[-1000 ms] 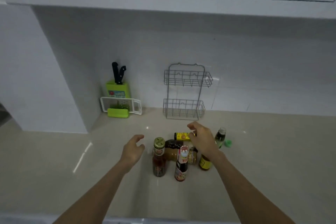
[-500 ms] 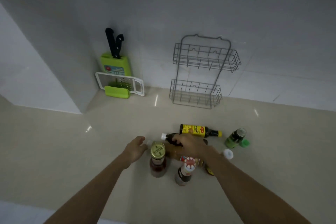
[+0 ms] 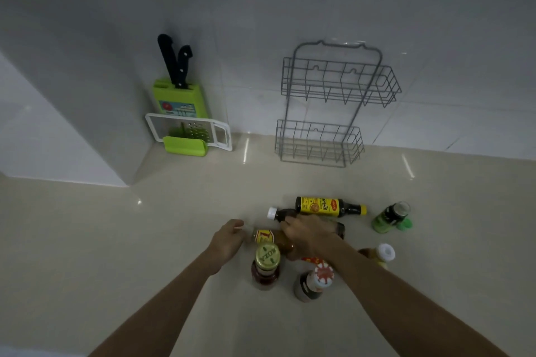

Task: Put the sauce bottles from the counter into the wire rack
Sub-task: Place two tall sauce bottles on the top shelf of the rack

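Note:
The grey two-tier wire rack [image 3: 339,89] stands empty against the back wall. Several sauce bottles cluster on the beige counter [image 3: 116,240] in front of it. My right hand [image 3: 307,233] is closed over a dark bottle with a white cap [image 3: 275,213] that lies on its side. My left hand [image 3: 229,240] hovers with loosely curled fingers, empty, beside the cap end of a lying orange-sauce bottle [image 3: 272,239]. A yellow-labelled dark bottle [image 3: 322,206] lies behind. A gold-lidded red sauce bottle [image 3: 266,261] and a red-and-white-capped bottle [image 3: 314,281] stand upright nearest me.
A green bottle [image 3: 390,216] with a loose green cap [image 3: 405,224] sits at the right, and a white-capped bottle [image 3: 381,253] is partly behind my right forearm. A green knife block [image 3: 179,98] and a white grater [image 3: 188,132] fill the left corner by a jutting wall.
My view has tilted down and closer to the counter. My right hand dropped from the yellow-labelled bottle onto the dark white-capped one. My left hand stayed beside the bottles.

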A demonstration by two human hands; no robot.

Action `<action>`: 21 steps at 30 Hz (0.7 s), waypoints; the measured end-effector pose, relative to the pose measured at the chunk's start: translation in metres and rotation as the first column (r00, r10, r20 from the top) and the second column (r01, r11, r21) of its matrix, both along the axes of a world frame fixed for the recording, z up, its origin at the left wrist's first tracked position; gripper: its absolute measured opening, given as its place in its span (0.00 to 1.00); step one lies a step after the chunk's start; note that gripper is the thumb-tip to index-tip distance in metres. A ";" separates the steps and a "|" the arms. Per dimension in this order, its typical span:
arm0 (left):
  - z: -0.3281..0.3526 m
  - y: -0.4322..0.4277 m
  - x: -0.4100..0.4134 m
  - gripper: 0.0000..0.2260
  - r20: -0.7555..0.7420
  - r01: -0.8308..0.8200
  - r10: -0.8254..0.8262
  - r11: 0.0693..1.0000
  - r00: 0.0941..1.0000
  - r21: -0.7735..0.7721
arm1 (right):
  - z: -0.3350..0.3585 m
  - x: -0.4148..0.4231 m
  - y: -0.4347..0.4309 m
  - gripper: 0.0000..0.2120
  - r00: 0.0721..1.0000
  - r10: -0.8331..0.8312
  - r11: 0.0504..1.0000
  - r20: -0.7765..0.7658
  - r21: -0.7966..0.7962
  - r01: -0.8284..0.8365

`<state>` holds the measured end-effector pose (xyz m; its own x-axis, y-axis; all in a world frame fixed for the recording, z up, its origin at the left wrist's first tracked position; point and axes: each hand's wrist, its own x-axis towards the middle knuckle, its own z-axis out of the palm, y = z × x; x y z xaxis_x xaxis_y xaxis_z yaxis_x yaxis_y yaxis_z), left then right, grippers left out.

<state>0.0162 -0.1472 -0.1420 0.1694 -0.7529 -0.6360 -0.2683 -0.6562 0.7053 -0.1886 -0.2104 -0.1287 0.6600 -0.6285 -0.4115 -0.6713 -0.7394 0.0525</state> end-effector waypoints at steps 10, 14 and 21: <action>0.021 -0.021 0.016 0.13 -0.048 -0.149 0.144 0.981 0.988 -0.120 | 0.032 -0.010 -0.018 0.28 0.892 -0.295 0.952 0.344 0.182 0.245; 0.040 -0.036 0.021 0.14 -0.085 -0.168 0.156 0.972 0.984 -0.165 | 0.070 -0.020 -0.032 0.26 0.622 -0.491 0.871 0.610 0.372 0.322; 0.097 -0.096 0.009 0.07 -0.123 -0.167 0.128 0.900 0.984 -0.401 | 0.157 -0.024 -0.071 0.25 -0.287 -0.484 0.792 0.827 0.553 0.259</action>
